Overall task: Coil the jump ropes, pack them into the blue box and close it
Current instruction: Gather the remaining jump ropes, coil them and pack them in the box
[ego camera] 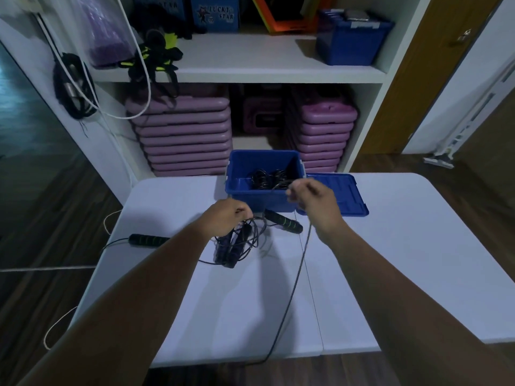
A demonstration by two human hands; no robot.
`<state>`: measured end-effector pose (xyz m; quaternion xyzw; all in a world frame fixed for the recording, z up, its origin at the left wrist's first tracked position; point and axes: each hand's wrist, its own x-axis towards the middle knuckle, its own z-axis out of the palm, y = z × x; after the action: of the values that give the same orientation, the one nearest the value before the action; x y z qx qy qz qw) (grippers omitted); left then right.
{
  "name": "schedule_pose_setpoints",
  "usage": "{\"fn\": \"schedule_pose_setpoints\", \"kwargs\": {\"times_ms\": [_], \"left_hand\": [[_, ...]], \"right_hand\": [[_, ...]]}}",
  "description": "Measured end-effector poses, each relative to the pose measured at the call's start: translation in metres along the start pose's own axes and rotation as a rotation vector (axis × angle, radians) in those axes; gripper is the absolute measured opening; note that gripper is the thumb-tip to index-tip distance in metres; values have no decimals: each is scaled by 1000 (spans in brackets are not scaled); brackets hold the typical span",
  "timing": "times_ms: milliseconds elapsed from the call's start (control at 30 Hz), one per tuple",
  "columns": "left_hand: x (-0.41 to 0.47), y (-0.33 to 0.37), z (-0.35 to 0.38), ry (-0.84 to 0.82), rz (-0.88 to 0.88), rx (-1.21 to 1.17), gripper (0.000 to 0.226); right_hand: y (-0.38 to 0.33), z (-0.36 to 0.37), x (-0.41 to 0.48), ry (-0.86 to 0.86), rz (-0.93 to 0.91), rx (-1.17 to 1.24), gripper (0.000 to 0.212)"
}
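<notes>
**Now: two hands hold a black jump rope in front of an open blue box**

Centre frame, a partly gathered jump rope (237, 242) hangs from the left hand (225, 215), its fingers curled around a bunch of loose black loops. Two dark handles dangle from the bunch and touch the table. The right hand (312, 199) is raised just right of centre, thumb and fingertips pinching the rope's cord (292, 288). From that pinch the cord drops in one long line towards the bottom of the frame and passes over the near table edge.

Just behind the hands, above centre, the blue box (242, 196) stands open on the table. Coiled ropes (267, 178), black, lie inside it. The blue lid (342, 196) lies flat on the table, touching the right side of the box.

A black handle with green bands (284, 221) lies between the hands, right in front of the box. A matching handle (149, 240) lies left of centre near the table's left edge, with thin cord trailing off it.

All of this rests on a white table (404, 246) with a seam down its middle.

Beyond it, across the upper frame, white shelving (250, 71) holds stacks of purple platforms (184, 135) below and a second blue bin (351, 43) at upper right. Dark wooden floor shows at both sides.
</notes>
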<state>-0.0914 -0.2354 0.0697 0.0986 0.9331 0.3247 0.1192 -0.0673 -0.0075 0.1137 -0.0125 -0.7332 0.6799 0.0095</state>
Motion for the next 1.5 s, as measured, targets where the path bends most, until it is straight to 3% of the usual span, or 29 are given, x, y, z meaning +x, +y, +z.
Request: {"fn": "schedule_pose_setpoints", "kwargs": {"times_ms": [200,300,400,500,633,700,767,867,1000,1133,1333,1433,1500], "left_hand": [[-1,-12,7,-73,-2,114,17],[1,-14,11,-60,-17,284,15],[1,-20,9,9,-69,417,18],[3,-25,3,107,-153,331,23],[9,-33,-10,279,-266,104,22],[12,-36,-18,357,-321,65,21],[14,-38,-23,413,-373,38,21],[13,-43,-28,451,-414,9,23],[8,-56,-30,481,-450,-44,26],[7,-67,-30,530,-461,-119,28],[9,-71,-29,564,-481,-132,28],[7,-62,-25,534,-438,-89,24],[4,-52,-20,427,-331,70,33]], "right_hand": [[-30,-25,10,84,142,747,27],[-45,-29,12,157,195,847,28],[-45,-40,15,213,142,359,23],[-30,-51,16,44,-47,-340,18],[-4,-57,7,-412,202,-1445,79],[11,-59,0,-415,262,-1700,69],[24,-63,-6,-323,307,-1723,55],[38,-81,-2,-96,402,-1368,65],[36,-103,5,309,511,-522,89],[35,-122,6,600,622,36,56],[44,-136,6,811,514,529,27],[54,-136,7,778,425,786,26],[59,-130,8,748,387,889,21]]}}
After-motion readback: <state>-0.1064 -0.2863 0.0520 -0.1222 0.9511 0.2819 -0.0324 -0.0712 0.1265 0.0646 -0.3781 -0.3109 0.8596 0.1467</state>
